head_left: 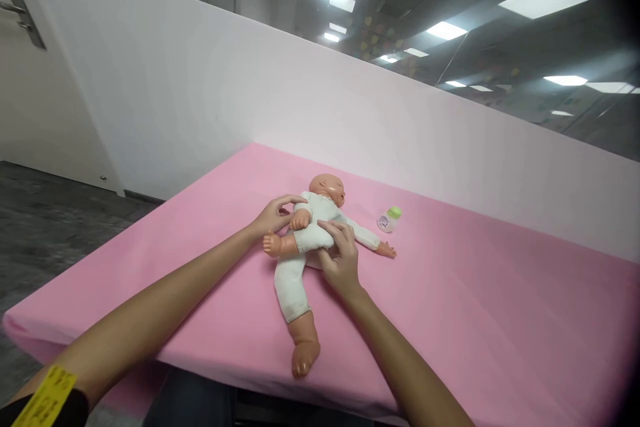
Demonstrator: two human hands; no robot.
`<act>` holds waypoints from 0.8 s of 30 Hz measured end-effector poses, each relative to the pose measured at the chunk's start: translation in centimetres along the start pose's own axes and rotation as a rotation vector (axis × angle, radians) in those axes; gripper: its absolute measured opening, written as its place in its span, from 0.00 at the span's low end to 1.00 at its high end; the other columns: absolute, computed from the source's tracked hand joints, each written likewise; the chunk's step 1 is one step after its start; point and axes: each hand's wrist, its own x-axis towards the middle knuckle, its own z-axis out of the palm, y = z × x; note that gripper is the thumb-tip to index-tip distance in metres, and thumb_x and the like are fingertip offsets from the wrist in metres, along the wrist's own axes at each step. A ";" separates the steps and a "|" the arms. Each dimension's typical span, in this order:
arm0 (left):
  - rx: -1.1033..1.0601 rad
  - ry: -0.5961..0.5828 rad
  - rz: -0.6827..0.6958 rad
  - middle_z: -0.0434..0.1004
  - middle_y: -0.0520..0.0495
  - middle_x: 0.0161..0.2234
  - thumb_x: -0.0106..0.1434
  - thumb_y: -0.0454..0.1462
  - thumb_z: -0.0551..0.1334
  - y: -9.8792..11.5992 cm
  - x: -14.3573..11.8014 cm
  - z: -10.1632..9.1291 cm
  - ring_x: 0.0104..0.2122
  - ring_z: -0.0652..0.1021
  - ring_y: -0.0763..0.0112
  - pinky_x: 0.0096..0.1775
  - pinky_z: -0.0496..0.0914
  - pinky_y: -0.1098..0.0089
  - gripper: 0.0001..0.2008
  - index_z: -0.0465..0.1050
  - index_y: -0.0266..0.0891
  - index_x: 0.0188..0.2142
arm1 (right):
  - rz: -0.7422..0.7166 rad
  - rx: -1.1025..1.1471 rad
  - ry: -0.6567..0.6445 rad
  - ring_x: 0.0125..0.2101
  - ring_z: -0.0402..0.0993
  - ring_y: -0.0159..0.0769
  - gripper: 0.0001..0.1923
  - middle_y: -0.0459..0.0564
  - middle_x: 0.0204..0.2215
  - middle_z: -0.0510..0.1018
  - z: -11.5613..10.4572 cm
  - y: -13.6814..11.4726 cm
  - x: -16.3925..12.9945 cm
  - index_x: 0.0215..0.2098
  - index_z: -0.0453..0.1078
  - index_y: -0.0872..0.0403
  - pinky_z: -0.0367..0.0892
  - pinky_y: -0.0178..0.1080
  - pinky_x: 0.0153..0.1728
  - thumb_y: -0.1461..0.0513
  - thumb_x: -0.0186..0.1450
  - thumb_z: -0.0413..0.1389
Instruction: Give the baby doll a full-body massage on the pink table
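Observation:
A baby doll [291, 283] in a white cloth suit lies on the pink-covered table [475, 320], its head turned to the right. One of its legs is folded across the body, and the other stretches toward the table's front edge. My left hand [274, 217] is curled against the doll's side at the bent arm, thumb and fingers around it. On the right, my right hand [343, 257] grips the folded leg near the hip, fingers on top and thumb beneath. Part of the torso is hidden by that leg and my fingers.
A small baby bottle [389, 220] with a green cap sits right of the doll's head, near its outstretched arm. Behind the table runs a white partition wall [200, 73]. A door [45, 80] stands at the left.

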 end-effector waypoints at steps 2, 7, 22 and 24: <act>0.004 0.020 0.008 0.79 0.42 0.55 0.60 0.51 0.70 -0.1 0.0 0.0 0.53 0.78 0.53 0.51 0.72 0.59 0.26 0.78 0.42 0.53 | 0.007 0.000 0.001 0.53 0.69 0.47 0.29 0.52 0.50 0.74 0.0 0.0 0.0 0.59 0.73 0.45 0.69 0.53 0.54 0.70 0.61 0.54; -0.041 0.107 -0.022 0.81 0.44 0.49 0.60 0.54 0.68 -0.9 0.2 0.2 0.50 0.78 0.55 0.52 0.72 0.59 0.26 0.77 0.40 0.50 | -0.023 -0.005 0.021 0.52 0.70 0.48 0.27 0.51 0.47 0.75 0.0 -0.4 0.0 0.54 0.74 0.47 0.69 0.54 0.54 0.70 0.58 0.53; 0.047 0.038 0.020 0.79 0.43 0.56 0.63 0.52 0.67 -0.7 0.0 0.1 0.55 0.77 0.53 0.51 0.72 0.60 0.24 0.77 0.43 0.54 | -0.012 -0.033 0.014 0.52 0.70 0.48 0.28 0.51 0.50 0.75 0.0 -0.3 -0.1 0.56 0.73 0.46 0.69 0.54 0.54 0.70 0.60 0.54; 0.027 0.069 0.005 0.81 0.44 0.52 0.64 0.53 0.66 -0.8 0.0 0.3 0.52 0.78 0.55 0.49 0.72 0.61 0.24 0.77 0.43 0.53 | -0.023 -0.031 0.005 0.52 0.71 0.48 0.27 0.51 0.49 0.76 0.0 -0.4 -0.2 0.55 0.74 0.46 0.69 0.54 0.53 0.70 0.59 0.54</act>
